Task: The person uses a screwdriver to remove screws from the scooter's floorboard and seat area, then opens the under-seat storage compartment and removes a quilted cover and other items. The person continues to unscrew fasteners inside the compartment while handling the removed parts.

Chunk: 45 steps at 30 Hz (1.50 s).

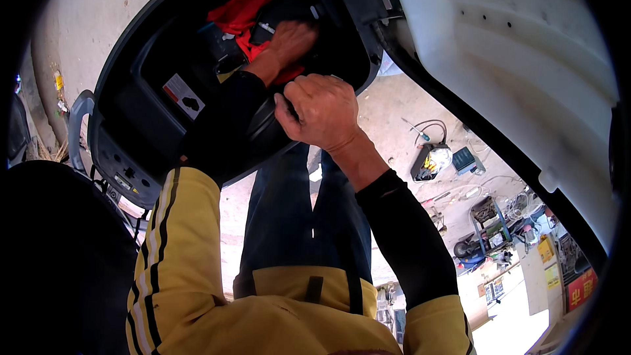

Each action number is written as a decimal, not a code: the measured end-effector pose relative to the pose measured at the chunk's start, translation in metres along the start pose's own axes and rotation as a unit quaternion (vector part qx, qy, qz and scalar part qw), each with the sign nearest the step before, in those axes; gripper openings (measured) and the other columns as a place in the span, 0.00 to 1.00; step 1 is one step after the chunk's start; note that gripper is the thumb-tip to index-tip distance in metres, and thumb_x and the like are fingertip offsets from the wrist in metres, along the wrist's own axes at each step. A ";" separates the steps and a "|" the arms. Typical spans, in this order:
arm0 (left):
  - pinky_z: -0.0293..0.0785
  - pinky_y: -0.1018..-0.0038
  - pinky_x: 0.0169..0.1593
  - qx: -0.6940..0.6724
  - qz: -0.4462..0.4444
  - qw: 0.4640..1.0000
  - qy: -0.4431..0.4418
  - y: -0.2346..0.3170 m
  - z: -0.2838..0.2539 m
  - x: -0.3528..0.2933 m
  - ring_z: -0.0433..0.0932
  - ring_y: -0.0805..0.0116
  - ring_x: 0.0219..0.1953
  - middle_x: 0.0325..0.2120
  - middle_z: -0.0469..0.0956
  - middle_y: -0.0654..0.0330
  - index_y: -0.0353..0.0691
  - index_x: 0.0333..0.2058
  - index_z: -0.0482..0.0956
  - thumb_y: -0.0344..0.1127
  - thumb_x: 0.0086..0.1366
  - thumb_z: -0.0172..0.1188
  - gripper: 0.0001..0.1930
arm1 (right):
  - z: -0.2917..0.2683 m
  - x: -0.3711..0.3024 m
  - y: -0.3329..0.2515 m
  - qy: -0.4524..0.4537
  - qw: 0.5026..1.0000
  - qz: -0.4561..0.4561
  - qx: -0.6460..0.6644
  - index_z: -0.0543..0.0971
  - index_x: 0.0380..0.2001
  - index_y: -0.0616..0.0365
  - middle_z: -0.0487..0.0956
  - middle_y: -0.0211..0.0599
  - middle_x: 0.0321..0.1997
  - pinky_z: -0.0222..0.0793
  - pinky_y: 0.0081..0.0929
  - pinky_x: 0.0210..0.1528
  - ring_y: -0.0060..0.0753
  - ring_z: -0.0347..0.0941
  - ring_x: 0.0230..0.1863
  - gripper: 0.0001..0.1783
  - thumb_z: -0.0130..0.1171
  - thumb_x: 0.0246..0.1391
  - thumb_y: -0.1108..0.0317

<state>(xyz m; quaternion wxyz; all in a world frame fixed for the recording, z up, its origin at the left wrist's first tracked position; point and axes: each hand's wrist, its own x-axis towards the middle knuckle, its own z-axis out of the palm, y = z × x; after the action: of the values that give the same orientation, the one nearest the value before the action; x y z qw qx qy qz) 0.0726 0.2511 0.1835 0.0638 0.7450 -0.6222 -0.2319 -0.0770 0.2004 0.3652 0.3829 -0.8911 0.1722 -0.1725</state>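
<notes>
A deep black storage box [141,59] stands open in front of me, its white lid [499,59] swung up to the right. Inside lie a bunched red cloth [246,6] and dark items that are hard to make out. My left hand [294,41] reaches down among them beside the cloth; it is blurred, and its fingertips are hidden in shadow. At the near right rim of the box, my right hand [321,110] is closed, with fingers curled over the edge and the thumb on the near side.
A black container [428,163] with yellow-handled items sits on the floor to the right, next to a dark teal box [465,160]. Farther back are a metal stand [490,220], loose cables and clutter. A dark rounded shape [59,256] fills the left side.
</notes>
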 end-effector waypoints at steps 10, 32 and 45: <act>0.83 0.52 0.39 -0.078 -0.109 0.991 0.028 0.014 -0.002 0.005 0.88 0.43 0.36 0.33 0.87 0.44 0.41 0.36 0.87 0.32 0.63 0.62 0.07 | -0.001 0.000 0.000 0.002 1.000 0.004 -0.003 0.71 0.17 0.50 0.70 0.31 0.18 0.68 0.32 0.26 0.35 0.73 0.21 0.16 0.71 0.47 0.66; 0.81 0.51 0.43 -0.175 -0.230 0.954 0.079 0.032 -0.008 -0.003 0.87 0.43 0.37 0.32 0.87 0.45 0.41 0.36 0.86 0.39 0.65 0.62 0.09 | -0.004 0.003 -0.001 -0.023 1.000 0.003 0.000 0.69 0.17 0.50 0.68 0.31 0.19 0.64 0.33 0.25 0.36 0.70 0.21 0.17 0.70 0.48 0.67; 0.81 0.59 0.33 0.009 0.002 0.999 -0.045 0.008 -0.017 -0.019 0.88 0.54 0.33 0.32 0.88 0.53 0.46 0.52 0.83 0.37 0.67 0.59 0.16 | -0.004 0.002 0.000 -0.033 0.999 0.002 -0.014 0.69 0.17 0.50 0.67 0.30 0.19 0.64 0.32 0.25 0.34 0.69 0.21 0.17 0.70 0.49 0.67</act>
<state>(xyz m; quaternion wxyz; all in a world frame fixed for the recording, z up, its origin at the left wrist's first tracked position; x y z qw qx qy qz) 0.0709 0.2641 0.2067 0.0290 0.7327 -0.6284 -0.2596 -0.0765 0.1973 0.3684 0.3765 -0.9010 0.1636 -0.1401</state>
